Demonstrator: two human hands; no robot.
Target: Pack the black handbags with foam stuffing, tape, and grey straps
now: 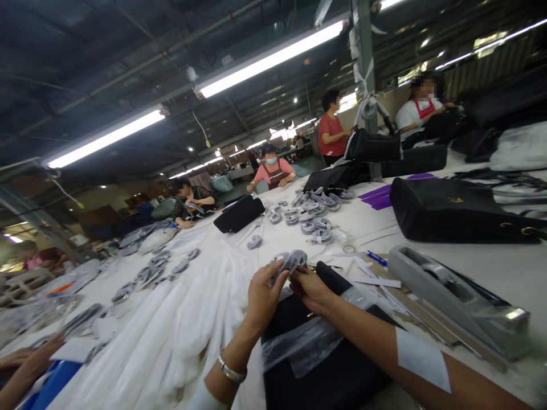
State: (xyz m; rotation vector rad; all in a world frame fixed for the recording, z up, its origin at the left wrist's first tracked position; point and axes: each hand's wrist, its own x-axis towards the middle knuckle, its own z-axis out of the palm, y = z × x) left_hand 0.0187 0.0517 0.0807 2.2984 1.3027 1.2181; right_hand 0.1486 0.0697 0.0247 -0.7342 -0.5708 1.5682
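Both my hands meet over a black bag that lies on the white table. Between my fingers is a coiled strap in clear plastic wrap. My left hand pinches it from the left side. On the other side my right hand has its fingers closed at the lower end of the coil, fingertips partly hidden. A strip of clear plastic film lies across the bag's front, under my right forearm. Some gold-coloured metal shows on the bag near my right wrist.
A grey tape dispenser stands right of the bag, near a blue pen. White plastic sleeves spread to the left. Several wrapped coils lie ahead. A black handbag rests at right. Co-workers sit and stand around the table; another person's hands are lower left.
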